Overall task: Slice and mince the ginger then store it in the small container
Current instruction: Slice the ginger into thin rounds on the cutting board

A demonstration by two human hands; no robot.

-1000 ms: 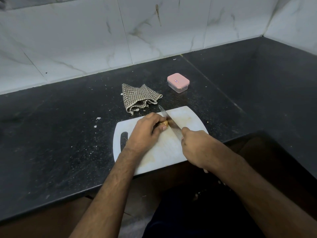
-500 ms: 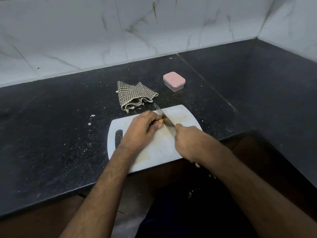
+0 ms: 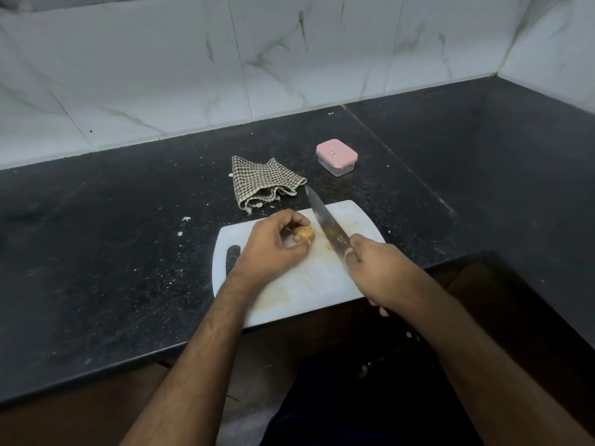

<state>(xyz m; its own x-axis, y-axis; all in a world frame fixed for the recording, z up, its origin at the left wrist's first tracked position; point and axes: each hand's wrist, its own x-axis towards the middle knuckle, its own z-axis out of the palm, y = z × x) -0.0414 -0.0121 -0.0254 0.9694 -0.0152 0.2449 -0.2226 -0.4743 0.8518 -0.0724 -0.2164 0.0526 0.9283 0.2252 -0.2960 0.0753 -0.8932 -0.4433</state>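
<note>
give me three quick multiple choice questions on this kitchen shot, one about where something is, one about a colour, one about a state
1. Where does the checked cloth lie?
A. on the counter beyond the cutting board
B. on the cutting board
C. on top of the container

2. What colour is the lid of the small container?
A. green
B. pink
C. black

3. What state is the small container in?
A. lid off, filled with ginger
B. tipped on its side
C. upright with its lid on

Answers:
1. A: the checked cloth sits crumpled on the black counter, past the far edge of the white cutting board.
2. B: the small container has a pink lid over a clear body.
3. C: it stands closed, while the left hand holds the ginger on the board and the right hand grips the knife.
</note>
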